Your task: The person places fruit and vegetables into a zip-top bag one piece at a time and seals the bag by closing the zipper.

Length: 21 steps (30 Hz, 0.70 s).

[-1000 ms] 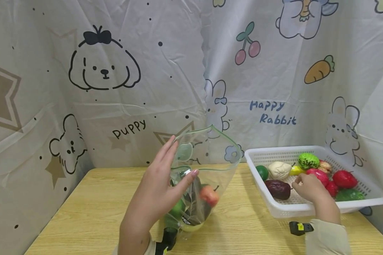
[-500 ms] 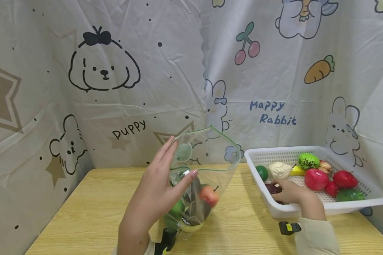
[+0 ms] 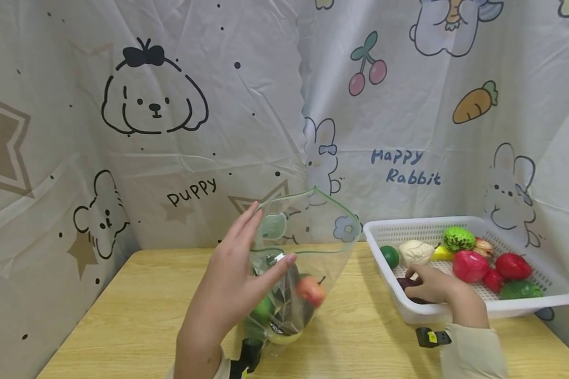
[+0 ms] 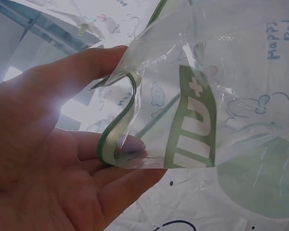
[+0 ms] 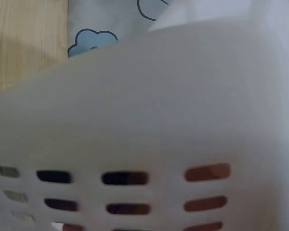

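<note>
My left hand (image 3: pixel 232 284) holds the mouth of a clear zip bag (image 3: pixel 332 263) apart, thumb stretched out from straight fingers. In the left wrist view, the bag's green-edged rim (image 4: pixel 116 125) bends between thumb and fingers. Inside the bag are a red-orange apple-like fruit (image 3: pixel 311 290), a green item (image 3: pixel 264 310) and dark items partly hidden by plastic. Over in the white basket (image 3: pixel 502 309), my right hand (image 3: pixel 433 284) grips a dark purple, oblong sweet potato (image 3: pixel 406 284), mostly covered by the fingers. The right wrist view is filled by the basket wall (image 5: pixel 149 110).
Around the right hand lie a green fruit (image 3: pixel 390 256), a cream-coloured item (image 3: pixel 415 252), a spotted green fruit (image 3: pixel 458 239), several red ones and a dark green one (image 3: pixel 521 290). The wooden table (image 3: pixel 137 310) meets a printed curtain (image 3: pixel 246 131) behind.
My right hand has moved left inside the basket, from beside the pink-red fruit onto the purple sweet potato, and grips it. The left hand and bag stay almost still.
</note>
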Each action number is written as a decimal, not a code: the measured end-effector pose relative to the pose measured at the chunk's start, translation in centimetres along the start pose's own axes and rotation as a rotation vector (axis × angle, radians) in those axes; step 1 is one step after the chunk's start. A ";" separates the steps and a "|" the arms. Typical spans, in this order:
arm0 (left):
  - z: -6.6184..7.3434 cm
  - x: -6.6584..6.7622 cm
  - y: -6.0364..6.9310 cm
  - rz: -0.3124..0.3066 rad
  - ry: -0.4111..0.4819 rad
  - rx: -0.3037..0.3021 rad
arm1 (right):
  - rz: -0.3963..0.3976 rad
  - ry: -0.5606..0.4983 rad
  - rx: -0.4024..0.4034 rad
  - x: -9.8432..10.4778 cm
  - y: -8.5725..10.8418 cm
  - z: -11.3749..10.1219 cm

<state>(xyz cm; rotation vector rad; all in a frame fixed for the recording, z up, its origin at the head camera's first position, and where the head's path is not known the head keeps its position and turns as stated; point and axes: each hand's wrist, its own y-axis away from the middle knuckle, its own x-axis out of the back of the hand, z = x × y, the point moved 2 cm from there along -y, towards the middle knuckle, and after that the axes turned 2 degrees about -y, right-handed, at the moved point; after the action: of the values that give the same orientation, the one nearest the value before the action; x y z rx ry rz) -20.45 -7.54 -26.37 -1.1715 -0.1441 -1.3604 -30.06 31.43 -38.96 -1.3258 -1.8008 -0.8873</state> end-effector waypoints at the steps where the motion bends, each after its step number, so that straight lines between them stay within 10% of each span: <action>1: 0.0 0.0 0.0 0.003 0.004 0.003 | 0.004 -0.007 -0.004 0.1 0.1 0.0; 8: 0.1 0.0 0.0 0.035 0.037 0.018 | 0.153 -0.031 0.019 1.8 1.4 -1.2; 21: 0.1 0.0 -0.1 0.026 0.033 0.026 | 0.682 -0.024 0.320 4.5 5.5 -9.1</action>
<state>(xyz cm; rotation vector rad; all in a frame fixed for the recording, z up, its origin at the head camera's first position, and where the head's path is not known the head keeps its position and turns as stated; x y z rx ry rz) -20.47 -7.39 -26.28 -1.1252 -0.1218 -1.3509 -24.35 27.09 -29.84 -1.5782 -1.2845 -0.2045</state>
